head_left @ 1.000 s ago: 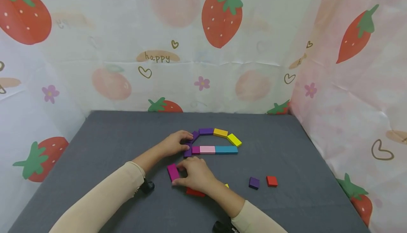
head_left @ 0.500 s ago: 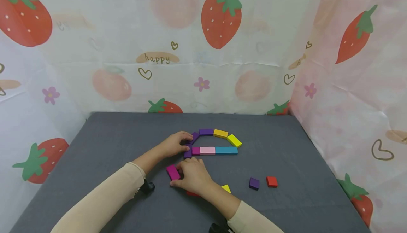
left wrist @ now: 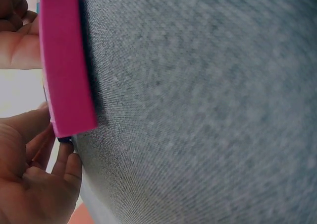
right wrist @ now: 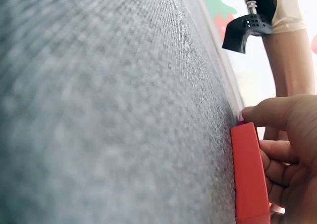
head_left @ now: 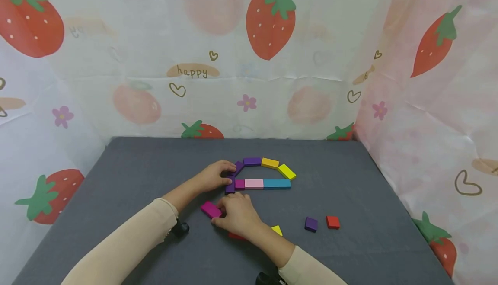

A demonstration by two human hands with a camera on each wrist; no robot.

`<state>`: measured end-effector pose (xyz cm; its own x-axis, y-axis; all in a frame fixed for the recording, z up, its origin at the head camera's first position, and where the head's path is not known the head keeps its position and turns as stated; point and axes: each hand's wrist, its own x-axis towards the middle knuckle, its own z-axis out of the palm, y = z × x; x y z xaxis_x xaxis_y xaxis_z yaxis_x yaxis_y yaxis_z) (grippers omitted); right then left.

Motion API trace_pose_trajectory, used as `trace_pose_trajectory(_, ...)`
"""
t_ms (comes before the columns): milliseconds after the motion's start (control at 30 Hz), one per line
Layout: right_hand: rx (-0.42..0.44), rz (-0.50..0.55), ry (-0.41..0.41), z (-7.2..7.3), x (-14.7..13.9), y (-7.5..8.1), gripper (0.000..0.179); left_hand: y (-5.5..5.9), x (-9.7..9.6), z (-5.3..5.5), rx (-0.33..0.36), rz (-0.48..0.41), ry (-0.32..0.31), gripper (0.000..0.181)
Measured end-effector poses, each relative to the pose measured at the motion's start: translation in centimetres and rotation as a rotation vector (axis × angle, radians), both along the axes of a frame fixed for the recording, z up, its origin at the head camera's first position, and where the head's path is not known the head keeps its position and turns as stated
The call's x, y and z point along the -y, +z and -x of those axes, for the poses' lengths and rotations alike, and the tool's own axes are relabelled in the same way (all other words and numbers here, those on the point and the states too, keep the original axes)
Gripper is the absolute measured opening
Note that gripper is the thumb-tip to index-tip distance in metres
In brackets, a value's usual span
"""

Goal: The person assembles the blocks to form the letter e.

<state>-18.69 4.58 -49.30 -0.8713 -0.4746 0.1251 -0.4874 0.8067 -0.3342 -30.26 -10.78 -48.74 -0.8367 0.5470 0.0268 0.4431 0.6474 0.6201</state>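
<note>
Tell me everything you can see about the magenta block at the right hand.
The magenta block is a plain oblong bar with flat faces and straight edges; its material is unclear. It lies slantwise on or just above the gray cloth, apart from the row of blocks. The right hand pinches its right end, hiding part of it.

Left arm (head_left: 124,241), cream-sleeved, slants up from the lower left | left hand (head_left: 212,176), near the middle, points right, thumb and fingers slightly parted | right arm (head_left: 309,264), I see, rises leftward from the bottom edge | right hand (head_left: 239,216), just below the left, points left, thumb and fingers bent.
</note>
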Motion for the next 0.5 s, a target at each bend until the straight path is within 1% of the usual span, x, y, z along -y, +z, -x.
trace_pose_trajectory(200,-0.007,0.020,-0.016,0.0,-0.7,0.4,0.030,0.0,0.0,0.1,0.005,-0.009,0.001,0.038)
trace_pose_trajectory(500,0.043,0.060,-0.057,-0.1,-2.4,0.9,0.035,0.0,0.0,0.1,-0.004,-0.006,-0.013,0.037)
